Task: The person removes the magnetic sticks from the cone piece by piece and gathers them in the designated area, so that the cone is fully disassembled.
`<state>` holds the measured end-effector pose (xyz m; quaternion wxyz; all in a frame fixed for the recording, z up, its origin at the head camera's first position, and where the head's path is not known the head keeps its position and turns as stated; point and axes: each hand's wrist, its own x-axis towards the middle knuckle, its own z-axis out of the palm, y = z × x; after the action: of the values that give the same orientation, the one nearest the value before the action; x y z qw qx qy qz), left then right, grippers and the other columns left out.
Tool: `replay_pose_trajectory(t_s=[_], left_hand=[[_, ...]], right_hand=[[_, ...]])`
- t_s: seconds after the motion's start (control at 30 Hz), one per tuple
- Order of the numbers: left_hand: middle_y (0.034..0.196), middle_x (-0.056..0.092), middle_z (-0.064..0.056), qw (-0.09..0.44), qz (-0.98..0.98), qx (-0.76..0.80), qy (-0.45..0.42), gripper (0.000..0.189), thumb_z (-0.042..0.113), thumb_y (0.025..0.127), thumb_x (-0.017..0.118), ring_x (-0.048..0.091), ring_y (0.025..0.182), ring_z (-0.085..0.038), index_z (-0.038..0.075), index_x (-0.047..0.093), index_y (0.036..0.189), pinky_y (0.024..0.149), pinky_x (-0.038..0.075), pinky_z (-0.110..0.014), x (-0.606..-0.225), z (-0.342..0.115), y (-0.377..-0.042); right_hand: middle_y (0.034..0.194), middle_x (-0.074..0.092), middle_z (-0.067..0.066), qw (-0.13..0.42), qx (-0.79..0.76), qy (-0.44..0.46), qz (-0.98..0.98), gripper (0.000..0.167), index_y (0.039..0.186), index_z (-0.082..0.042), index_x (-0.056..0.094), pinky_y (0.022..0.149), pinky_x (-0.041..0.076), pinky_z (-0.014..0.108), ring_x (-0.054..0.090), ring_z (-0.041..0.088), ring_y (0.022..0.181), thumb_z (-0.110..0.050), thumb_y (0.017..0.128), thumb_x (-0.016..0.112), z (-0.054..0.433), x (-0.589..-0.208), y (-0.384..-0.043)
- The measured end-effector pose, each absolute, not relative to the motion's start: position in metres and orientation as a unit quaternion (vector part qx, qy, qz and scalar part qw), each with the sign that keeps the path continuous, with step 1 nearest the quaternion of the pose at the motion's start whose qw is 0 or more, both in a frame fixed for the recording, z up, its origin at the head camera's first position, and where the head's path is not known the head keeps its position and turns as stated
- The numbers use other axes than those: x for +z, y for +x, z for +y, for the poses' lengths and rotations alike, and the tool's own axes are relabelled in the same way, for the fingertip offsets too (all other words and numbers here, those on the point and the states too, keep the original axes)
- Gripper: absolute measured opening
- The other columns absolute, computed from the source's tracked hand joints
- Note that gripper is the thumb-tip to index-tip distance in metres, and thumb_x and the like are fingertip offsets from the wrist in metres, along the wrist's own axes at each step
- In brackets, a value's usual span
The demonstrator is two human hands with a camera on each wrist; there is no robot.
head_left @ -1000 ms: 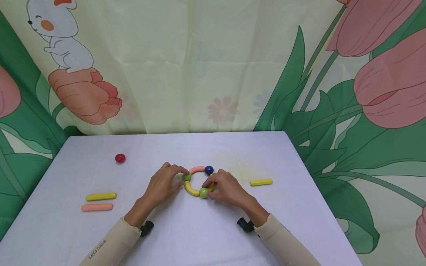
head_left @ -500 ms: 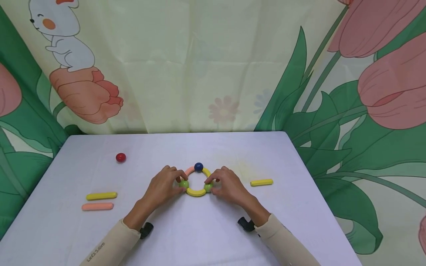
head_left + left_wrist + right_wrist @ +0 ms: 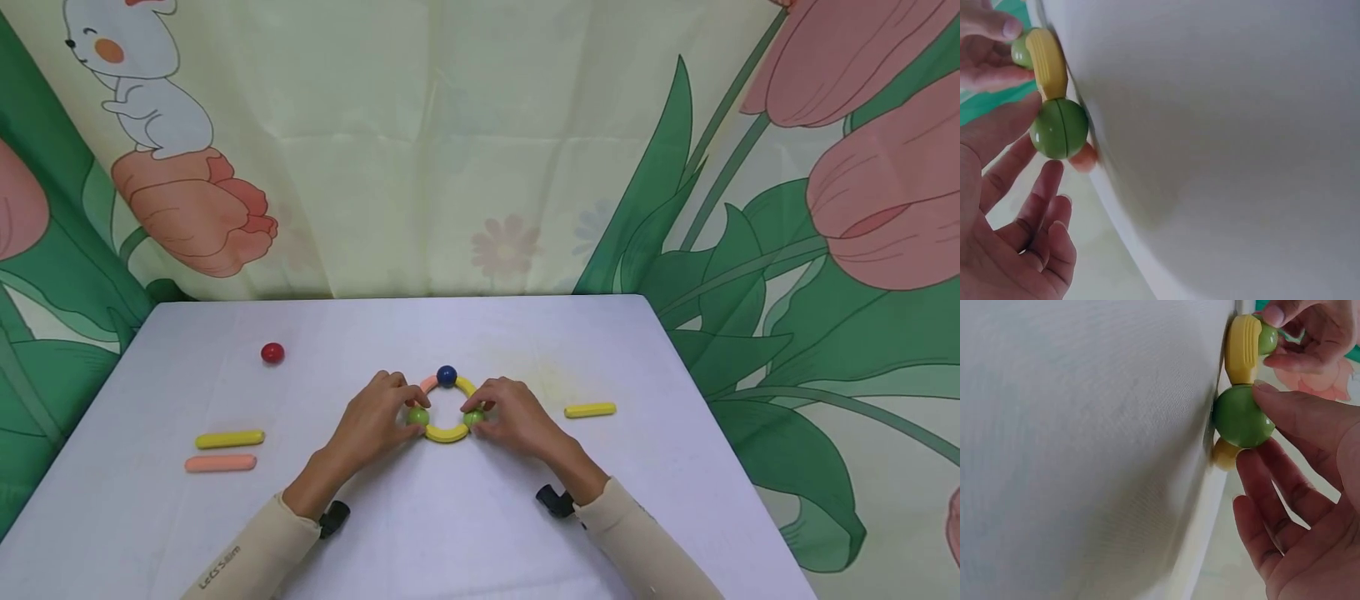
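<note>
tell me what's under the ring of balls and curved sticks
The white cloth on the table shows through the open middle of the ring. Whatever lies directly beneath the ring is covered, so that can't be told.

In the head view I lose part of the left green ball under the left hand, whose fingers also cover the lower end of the pink arc. The right hand hides part of the right green ball and the lower end of the upper yellow arc. The left wrist feed gives me just a stub of the pink arc behind its ball; the right one, only what looks like that yellow arc's tip. Each near hand runs off its wrist picture. The bottom edge crops the left sleeve, right sleeve and white table on my head feed. The sleeve lettering is too small for me to read.
</note>
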<state>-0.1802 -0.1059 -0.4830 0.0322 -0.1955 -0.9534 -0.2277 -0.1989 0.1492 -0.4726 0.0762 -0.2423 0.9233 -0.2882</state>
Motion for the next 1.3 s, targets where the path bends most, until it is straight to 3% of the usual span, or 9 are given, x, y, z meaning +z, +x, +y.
replay_pose_trajectory(t_s=[0.17,0.43,0.73,1.07,1.3], left_hand=[[0.094,0.063,0.003,0.023,-0.949,-0.238,-0.204,0.028,0.018,0.076,0.097,0.048,0.091,-0.014,0.023,0.083,0.099,0.073,0.046,-0.029,-0.482,-0.103,-0.181],[0.093,0.06,0.003,0.009,-0.946,-0.254,-0.201,0.026,0.017,0.077,0.096,0.048,0.09,-0.014,0.022,0.083,0.099,0.073,0.044,-0.029,-0.483,-0.103,-0.183],[0.096,0.071,0.006,-0.012,-0.937,-0.288,-0.196,0.029,0.013,0.078,0.095,0.059,0.1,-0.017,0.022,0.082,0.102,0.084,0.05,-0.036,-0.479,-0.114,-0.185],[0.094,0.07,0.006,-0.022,-0.938,-0.289,-0.189,0.025,0.014,0.079,0.094,0.058,0.096,-0.016,0.02,0.082,0.099,0.081,0.05,-0.032,-0.482,-0.113,-0.188],[0.093,0.069,0.006,-0.012,-0.941,-0.274,-0.198,0.025,0.013,0.079,0.094,0.054,0.092,-0.013,0.02,0.081,0.098,0.078,0.048,-0.031,-0.482,-0.112,-0.188]], right_hand=[[0.107,0.076,-0.009,0.081,-0.283,-0.243,0.924,0.029,0.11,-0.021,0.083,0.088,0.051,0.034,0.066,0.014,0.097,-0.012,0.084,0.091,0.147,-0.472,-0.2],[0.108,0.078,-0.009,0.062,-0.244,-0.251,0.935,0.025,0.103,-0.024,0.085,0.087,0.047,0.03,0.053,0.011,0.098,-0.019,0.081,0.095,0.134,-0.473,-0.199],[0.096,0.08,-0.009,0.065,-0.237,-0.305,0.92,0.023,0.098,-0.024,0.086,0.082,0.043,0.027,0.05,0.009,0.093,-0.021,0.078,0.096,0.113,-0.474,-0.195],[0.082,0.078,-0.015,0.016,-0.21,-0.311,0.927,0.018,0.093,-0.024,0.086,0.077,0.038,0.026,0.049,0.006,0.082,-0.025,0.078,0.096,0.102,-0.479,-0.194],[0.082,0.078,-0.015,0.026,-0.206,-0.31,0.928,0.019,0.092,-0.023,0.086,0.076,0.037,0.025,0.05,0.007,0.082,-0.026,0.077,0.097,0.1,-0.48,-0.194]])
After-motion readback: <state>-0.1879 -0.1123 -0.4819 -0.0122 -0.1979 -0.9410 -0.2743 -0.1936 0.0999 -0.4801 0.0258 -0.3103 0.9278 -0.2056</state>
